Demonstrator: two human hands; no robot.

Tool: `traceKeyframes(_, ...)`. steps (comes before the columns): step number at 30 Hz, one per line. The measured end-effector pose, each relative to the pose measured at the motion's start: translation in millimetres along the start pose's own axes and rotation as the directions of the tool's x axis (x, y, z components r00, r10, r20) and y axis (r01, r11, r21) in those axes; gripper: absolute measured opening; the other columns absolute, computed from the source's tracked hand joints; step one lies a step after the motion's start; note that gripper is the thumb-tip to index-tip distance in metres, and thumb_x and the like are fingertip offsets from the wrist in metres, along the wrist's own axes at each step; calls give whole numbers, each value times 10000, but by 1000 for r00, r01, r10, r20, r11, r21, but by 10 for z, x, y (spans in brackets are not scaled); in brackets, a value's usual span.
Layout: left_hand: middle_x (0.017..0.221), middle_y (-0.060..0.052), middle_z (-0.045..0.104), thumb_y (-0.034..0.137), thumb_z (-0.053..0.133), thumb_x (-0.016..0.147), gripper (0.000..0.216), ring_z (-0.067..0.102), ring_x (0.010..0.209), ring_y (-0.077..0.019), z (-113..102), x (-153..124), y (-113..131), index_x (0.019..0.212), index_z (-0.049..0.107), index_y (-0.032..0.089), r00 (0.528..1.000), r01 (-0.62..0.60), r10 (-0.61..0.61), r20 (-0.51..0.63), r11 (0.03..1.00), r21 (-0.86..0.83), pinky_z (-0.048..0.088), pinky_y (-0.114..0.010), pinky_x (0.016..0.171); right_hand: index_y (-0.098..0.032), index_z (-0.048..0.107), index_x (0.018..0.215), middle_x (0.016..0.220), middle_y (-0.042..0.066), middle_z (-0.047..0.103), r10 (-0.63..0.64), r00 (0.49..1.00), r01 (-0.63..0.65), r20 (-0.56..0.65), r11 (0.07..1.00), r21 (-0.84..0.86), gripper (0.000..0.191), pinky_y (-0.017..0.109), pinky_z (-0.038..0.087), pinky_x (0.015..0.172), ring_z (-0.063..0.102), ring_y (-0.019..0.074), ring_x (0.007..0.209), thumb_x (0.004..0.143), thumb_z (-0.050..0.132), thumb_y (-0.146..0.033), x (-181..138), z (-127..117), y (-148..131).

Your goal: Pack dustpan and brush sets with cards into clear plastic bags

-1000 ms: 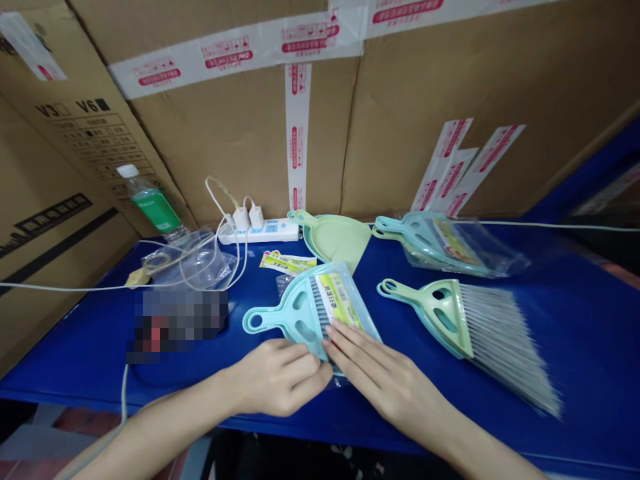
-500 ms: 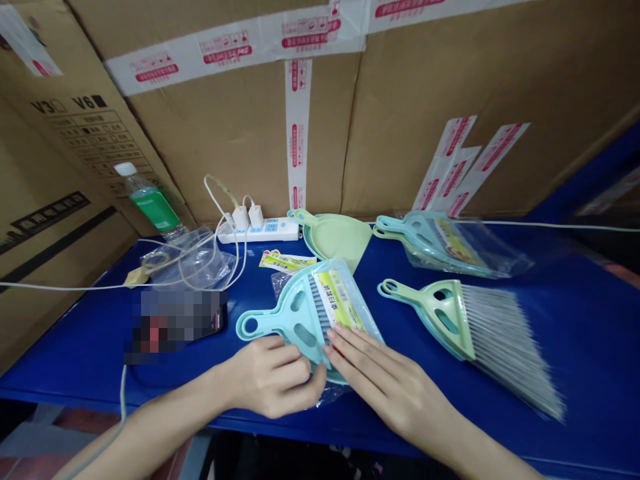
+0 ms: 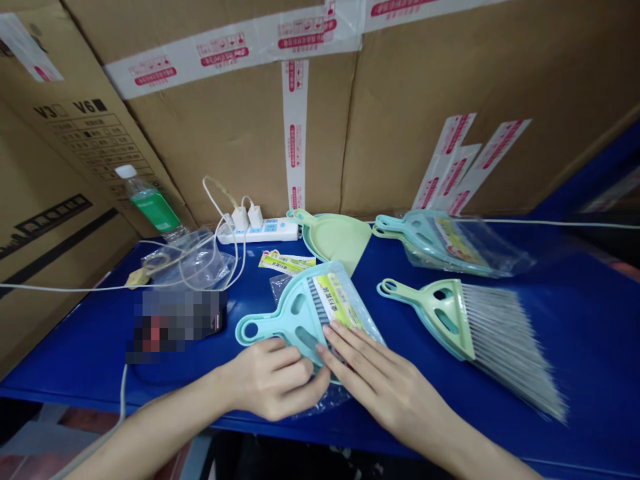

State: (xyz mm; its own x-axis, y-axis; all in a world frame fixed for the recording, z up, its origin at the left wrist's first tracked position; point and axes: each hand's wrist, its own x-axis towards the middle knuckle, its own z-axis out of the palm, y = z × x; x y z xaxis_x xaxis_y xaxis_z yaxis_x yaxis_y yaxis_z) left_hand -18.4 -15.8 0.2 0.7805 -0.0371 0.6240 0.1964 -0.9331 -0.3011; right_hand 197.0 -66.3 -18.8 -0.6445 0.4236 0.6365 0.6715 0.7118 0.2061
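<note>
Fingers [image 3: 353, 353] on brush [image 3: 285, 320], more wrapping [image 3: 327, 400] showing

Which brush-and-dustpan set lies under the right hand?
The light-blue set at front centre: the right hand rests flat on it. No hand touches the bagged set at back right or the green brush at right.
</note>
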Motion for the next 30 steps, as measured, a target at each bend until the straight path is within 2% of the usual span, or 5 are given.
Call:
traceKeyframes(6, 669, 24, 603, 106, 588, 868, 104, 520, 549, -89, -7, 0, -3, 911, 681, 122, 1000, -13, 13, 2, 1000, -14, 371, -252, 486, -94, 694, 1155, 1225, 135, 680, 2, 1000, -2, 13, 1000, 2, 351, 348, 503, 1015, 597, 237, 1196, 960, 404, -59, -20, -5, 4)
traceKeyframes(13, 669, 28, 614, 112, 626, 832, 62, 518, 537, -91, 4, 4, 3, 878, 662, 133, 1000, -10, 9, -25, 999, -32, 364, -253, 480, -90, 703, 1135, 1199, 140, 693, 4, 1000, -4, 9, 1000, 29, 396, 352, 523, 981, 612, 251, 1167, 970, 346, -43, -2, -4, 3)
traceKeyframes(20, 655, 36, 593, 110, 624, 821, 78, 507, 547, -91, 0, 2, 17, 876, 662, 151, 1000, 2, -2, -10, 1000, -14, 369, -249, 479, -94, 679, 1186, 1245, 141, 666, -1, 1000, 0, 30, 1000, 27, 368, 358, 489, 1025, 574, 242, 1217, 958, 395, -46, -29, -5, 14)
traceKeyframes(30, 630, 39, 601, 81, 593, 820, 101, 509, 524, -87, 5, 32, 8, 849, 659, 152, 999, 8, -9, -36, 999, -34, 376, -244, 473, -100, 708, 1129, 1193, 130, 698, 13, 1000, -13, -2, 999, 39, 411, 347, 527, 973, 625, 240, 1152, 974, 332, -39, -5, -17, 8)
